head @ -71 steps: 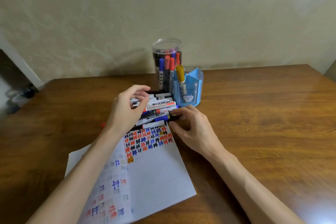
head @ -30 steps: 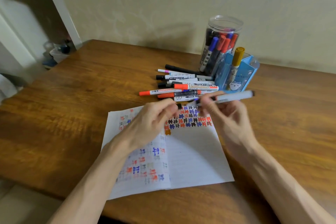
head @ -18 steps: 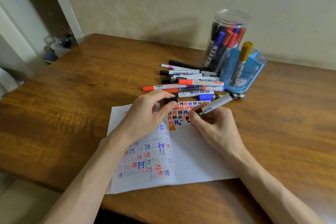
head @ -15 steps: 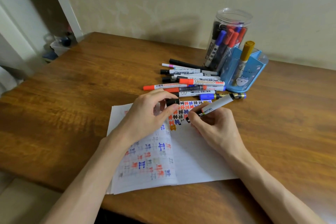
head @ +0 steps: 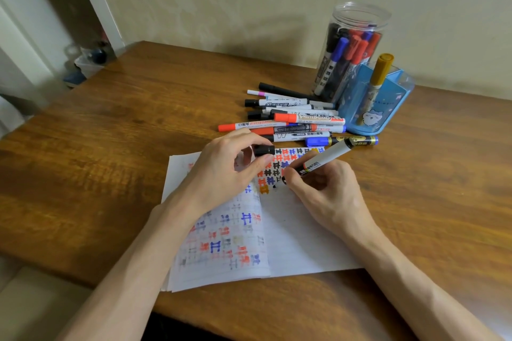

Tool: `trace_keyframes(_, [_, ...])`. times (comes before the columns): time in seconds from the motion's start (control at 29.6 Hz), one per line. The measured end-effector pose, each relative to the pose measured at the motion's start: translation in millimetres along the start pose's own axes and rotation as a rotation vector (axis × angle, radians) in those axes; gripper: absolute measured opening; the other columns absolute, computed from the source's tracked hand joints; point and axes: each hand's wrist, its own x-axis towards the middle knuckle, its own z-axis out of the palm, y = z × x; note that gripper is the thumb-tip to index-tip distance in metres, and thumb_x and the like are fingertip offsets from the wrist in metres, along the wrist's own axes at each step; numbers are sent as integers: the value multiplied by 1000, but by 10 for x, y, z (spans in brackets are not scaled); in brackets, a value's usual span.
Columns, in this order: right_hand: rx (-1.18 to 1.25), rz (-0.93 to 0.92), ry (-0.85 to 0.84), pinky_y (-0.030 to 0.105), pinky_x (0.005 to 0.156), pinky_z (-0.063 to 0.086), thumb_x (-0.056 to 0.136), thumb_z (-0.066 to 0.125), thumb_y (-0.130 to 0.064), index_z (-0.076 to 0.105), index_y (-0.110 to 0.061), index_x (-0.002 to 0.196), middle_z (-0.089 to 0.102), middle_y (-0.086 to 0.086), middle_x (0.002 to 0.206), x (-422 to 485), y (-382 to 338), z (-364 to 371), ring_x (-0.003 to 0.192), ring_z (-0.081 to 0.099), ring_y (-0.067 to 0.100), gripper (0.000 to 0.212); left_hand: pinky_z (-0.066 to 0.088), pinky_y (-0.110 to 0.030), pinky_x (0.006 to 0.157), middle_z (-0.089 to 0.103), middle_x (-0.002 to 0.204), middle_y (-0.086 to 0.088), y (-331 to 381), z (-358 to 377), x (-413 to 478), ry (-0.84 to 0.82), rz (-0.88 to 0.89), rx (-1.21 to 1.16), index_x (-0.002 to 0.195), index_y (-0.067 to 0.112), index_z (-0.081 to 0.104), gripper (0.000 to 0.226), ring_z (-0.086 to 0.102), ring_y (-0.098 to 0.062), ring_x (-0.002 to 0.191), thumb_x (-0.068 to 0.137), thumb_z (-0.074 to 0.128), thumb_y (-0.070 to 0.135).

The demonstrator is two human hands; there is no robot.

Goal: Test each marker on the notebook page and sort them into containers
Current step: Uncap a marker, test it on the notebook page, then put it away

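Note:
An open notebook [head: 302, 241] lies on the wooden table, its pages covered with red, blue, black and orange test marks. My right hand [head: 324, 191] grips an uncapped white-barrelled black marker [head: 322, 159], tip down on the right page beside a small black dot. My left hand [head: 224, 169] pinches the marker's black cap [head: 264, 150] over the page's upper left. Behind the notebook lies a pile of loose markers [head: 293, 119]. At the back right stand a clear jar [head: 352, 47] holding several markers and a blue holder [head: 379, 104] with one yellow-capped marker [head: 378, 75].
The table [head: 110, 160] runs up to a cream wall at the back, with its front edge close below the notebook. A white shelf unit [head: 91, 0] and floor clutter stand off the table's far left corner.
My right hand picked a marker from the pile, my left hand pulled off its cap, and the tip came down onto the page. The view shifted right of the earliest frame.

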Motion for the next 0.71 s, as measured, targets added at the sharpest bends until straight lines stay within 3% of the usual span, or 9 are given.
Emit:
trace_keyframes(0.1, [4,18,27,20,60,53,95,75,-20,76,-17,84,74,-10,72,0,20,-8,66,71,8,11,60,-23,74,66,122,10,-3,5,-10,3,-6,-9,124,24,69,29,65,-8,107,96,68,32])
trace_keyframes(0.54, [-2,-6,15,12,58,47,94,75,-18,73,-18,83,68,-19,67,-1,18,-3,63,67,3,11,61,-23,75,64,125,11,3,0,-13,5,0,-7,124,25,69,29,63,-6,112,96,68,33])
trace_keyframes(0.71, [38,-1,16,24,65,59,95,75,-22,76,-18,87,75,-10,76,-6,27,-9,71,74,10,10,54,-13,70,65,121,13,-5,-5,-18,0,8,-3,122,26,69,26,63,-3,108,97,69,32])
